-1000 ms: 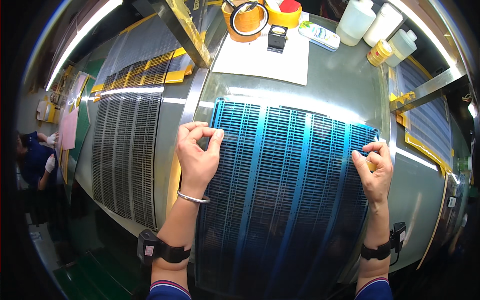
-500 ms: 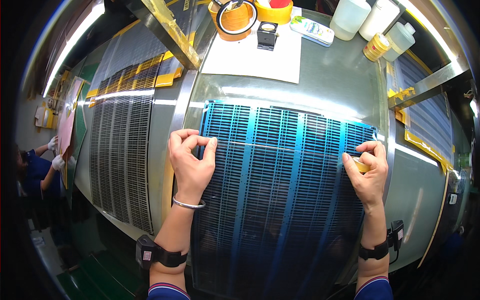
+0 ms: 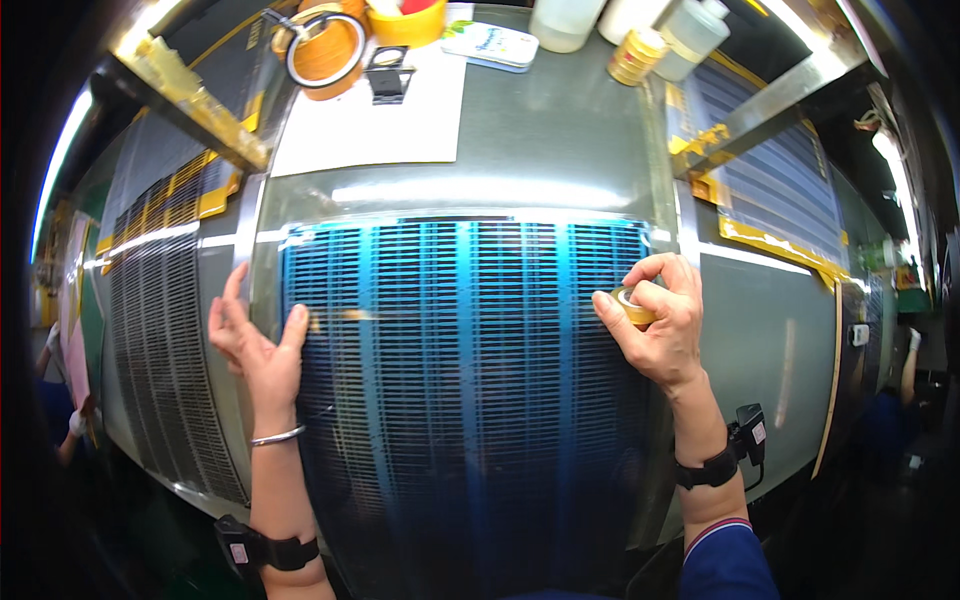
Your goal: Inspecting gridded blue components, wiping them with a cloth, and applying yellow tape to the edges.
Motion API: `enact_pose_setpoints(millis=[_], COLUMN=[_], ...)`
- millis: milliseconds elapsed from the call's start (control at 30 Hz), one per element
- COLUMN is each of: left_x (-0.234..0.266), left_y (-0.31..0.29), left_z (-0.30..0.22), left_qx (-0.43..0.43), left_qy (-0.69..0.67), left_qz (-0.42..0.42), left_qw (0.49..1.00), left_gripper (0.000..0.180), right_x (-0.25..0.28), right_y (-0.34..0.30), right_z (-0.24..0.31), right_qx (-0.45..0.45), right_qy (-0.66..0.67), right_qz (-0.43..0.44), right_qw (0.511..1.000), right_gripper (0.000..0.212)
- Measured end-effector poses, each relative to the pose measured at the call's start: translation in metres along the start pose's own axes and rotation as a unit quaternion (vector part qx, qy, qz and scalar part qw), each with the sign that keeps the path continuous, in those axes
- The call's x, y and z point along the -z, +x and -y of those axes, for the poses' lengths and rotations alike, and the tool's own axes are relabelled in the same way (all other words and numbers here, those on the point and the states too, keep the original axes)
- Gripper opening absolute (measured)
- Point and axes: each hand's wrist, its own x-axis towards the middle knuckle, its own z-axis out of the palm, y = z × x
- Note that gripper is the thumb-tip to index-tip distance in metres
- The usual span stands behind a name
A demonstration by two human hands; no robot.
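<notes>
A dark sheet with a blue sheen and rows of fine slots [image 3: 465,400] lies flat on the glass-topped table [image 3: 560,130]. My left hand [image 3: 262,350] is over the sheet's left edge, its thumb and fingers spread with nothing seen between them. A small pale, blurred streak shows on the sheet beside the thumb; I cannot make out what it is. At the right edge, my right hand [image 3: 672,325] grips a small roll of yellowish clear tape [image 3: 637,305] between thumb and curled fingers.
White paper [image 3: 400,130] at the back bears a folding magnifier [image 3: 389,75]. Around it stand orange tape rolls [image 3: 330,60], a slim tin [image 3: 490,45] and bottles [image 3: 692,38]. Metal posts [image 3: 190,100] flank the table. Another slotted sheet [image 3: 170,340] lies left, near a gloved co-worker.
The thin strip stretched between my hands no longer shows. My left hand has gone from a pinch to spread fingers. The view has swung right; my right hand still holds the tape.
</notes>
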Motion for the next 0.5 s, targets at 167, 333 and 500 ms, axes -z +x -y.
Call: enact_pose_setpoints(millis=[167, 333, 500], left_x=[0.001, 0.003, 0.005], left_y=[0.001, 0.004, 0.003], left_z=[-0.001, 0.0, 0.0], left_qx=[0.0, 0.018, 0.022], left_qy=[-0.011, -0.006, 0.012], left_qz=[0.029, 0.04, 0.049], left_qw=[1.0, 0.999, 0.998], left_gripper=[0.076, 0.078, 0.075], right_x=[0.016, 0.019, 0.017], right_y=[-0.005, -0.007, -0.007], right_z=[-0.02, -0.03, -0.03], right_qx=[-0.012, 0.004, 0.037], right_qy=[-0.032, -0.072, -0.097], right_qz=[-0.017, -0.025, -0.041], right_qw=[0.999, 0.997, 0.994], right_gripper=[0.034, 0.034, 0.031])
